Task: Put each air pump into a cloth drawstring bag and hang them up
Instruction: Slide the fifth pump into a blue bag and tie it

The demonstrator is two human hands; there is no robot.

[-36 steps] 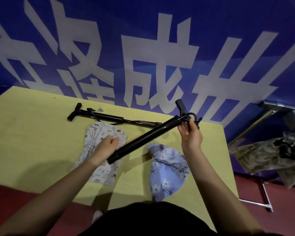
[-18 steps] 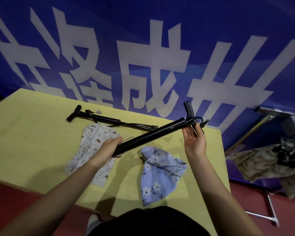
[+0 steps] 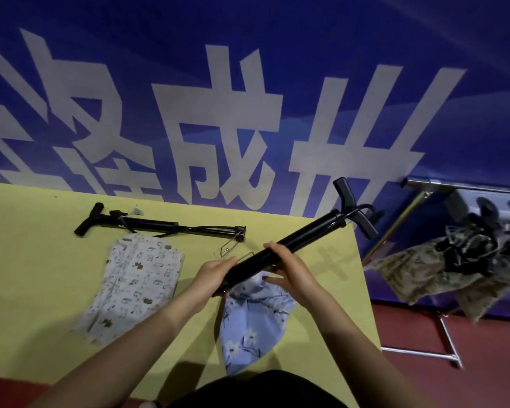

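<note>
I hold a black air pump [image 3: 306, 235] slanted above the yellow table [image 3: 33, 260], its T-handle up at the right. My left hand [image 3: 215, 273] grips its lower end and my right hand [image 3: 289, 267] wraps the barrel just above. Under the pump's lower end lies a blue flowered drawstring bag [image 3: 251, 325]. A white patterned drawstring bag [image 3: 136, 284] lies flat to the left. A second black air pump [image 3: 156, 225] lies on the table near the far edge.
A blue banner [image 3: 248, 98] with large white characters stands behind the table. At the right a metal rack [image 3: 424, 189] carries camouflage-patterned bags [image 3: 424, 269] with dark things in them. The floor is red.
My right hand slid down from the pump's handle end to the barrel, close to my left hand. The pump's lower end moved right, from over the white bag to over the blue bag.
</note>
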